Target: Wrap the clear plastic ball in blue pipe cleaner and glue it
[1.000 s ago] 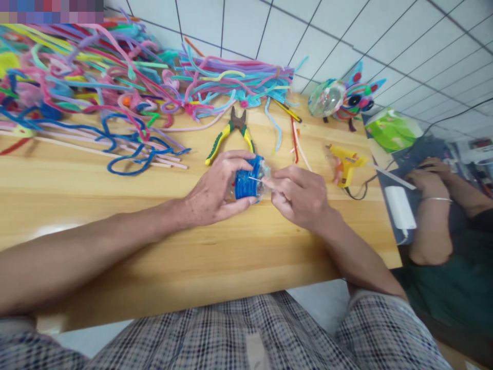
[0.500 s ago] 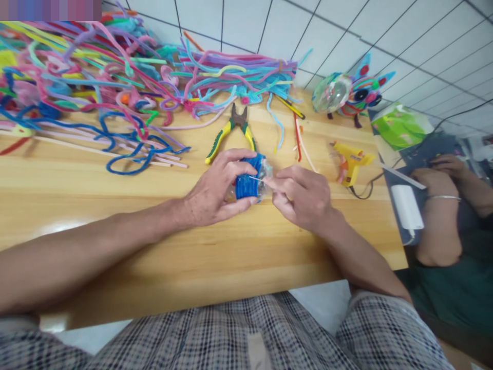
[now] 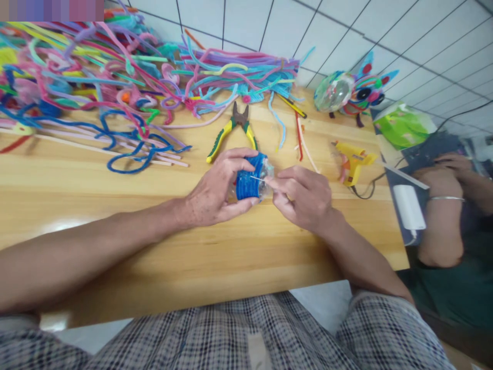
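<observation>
My left hand (image 3: 221, 190) is wrapped round a clear plastic bottle piece (image 3: 265, 187) with a blue band (image 3: 248, 185) about its middle. Between the pinched fingers of my right hand (image 3: 298, 195) is a thin pale stick (image 3: 257, 178), its tip against the blue band. What the stick is made of is too small to tell. Just beyond my left hand lie pliers (image 3: 241, 121) with yellow and green handles, their jaws apart.
Colourful pipe cleaners (image 3: 127, 87) pile up at the back left. A yellow glue gun (image 3: 354, 162) lies to the right, with a decorated plastic-bottle animal (image 3: 346, 95) behind it. At the far right are a white box-like device (image 3: 409, 206) and another person's arm (image 3: 441, 221).
The view has shifted very slightly. Both hands keep the same hold on the bottle piece and the stick, with hardly any movement.
</observation>
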A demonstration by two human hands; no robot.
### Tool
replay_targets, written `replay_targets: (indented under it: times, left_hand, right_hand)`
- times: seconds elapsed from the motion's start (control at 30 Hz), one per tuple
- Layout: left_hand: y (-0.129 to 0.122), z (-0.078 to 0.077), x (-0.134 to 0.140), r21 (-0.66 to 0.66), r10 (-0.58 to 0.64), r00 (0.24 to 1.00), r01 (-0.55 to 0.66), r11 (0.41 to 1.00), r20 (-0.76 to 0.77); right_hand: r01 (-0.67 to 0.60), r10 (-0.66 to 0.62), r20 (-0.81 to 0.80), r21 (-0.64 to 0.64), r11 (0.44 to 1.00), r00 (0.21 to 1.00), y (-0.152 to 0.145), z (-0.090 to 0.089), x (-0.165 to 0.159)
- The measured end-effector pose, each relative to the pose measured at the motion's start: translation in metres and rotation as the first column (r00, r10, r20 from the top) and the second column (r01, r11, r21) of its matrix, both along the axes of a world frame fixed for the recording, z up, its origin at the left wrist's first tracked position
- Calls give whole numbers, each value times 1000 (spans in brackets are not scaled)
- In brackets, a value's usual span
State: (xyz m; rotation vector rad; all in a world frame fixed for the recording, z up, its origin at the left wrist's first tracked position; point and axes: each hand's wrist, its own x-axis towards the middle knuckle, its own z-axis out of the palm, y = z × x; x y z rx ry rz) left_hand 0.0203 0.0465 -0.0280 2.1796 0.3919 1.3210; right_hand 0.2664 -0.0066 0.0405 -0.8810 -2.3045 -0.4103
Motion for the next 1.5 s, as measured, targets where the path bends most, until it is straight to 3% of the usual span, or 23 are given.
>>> replay_targets:
  times: [0.13,0.27,0.43,0.57,1.5]
  left_hand:
    - [-1,1,-3,-49,-27,1000,27,998,1]
    - [-3,9,-8,-186,-36,998,24,982,-57]
    - [-5,14,-6,-403,-46,999,32,915,-23]
    - [-3,12,-3,-484,-85,996,90,870,32]
    - [0,8,-2,-501,-95,991,132,855,99]
  right_hand:
    - [-25,26,-42,16,1000,999,0,1,-4]
    - [-17,18,-30,24,1000,999,-1,2,-5]
    - [-14,14,-31,-5,1000,999,-2,2,-6]
    - [-25,25,-50,-13,1000,998,-3,0,-6]
    - [-41,41,-62,-1,999,997,-2,-1,-7]
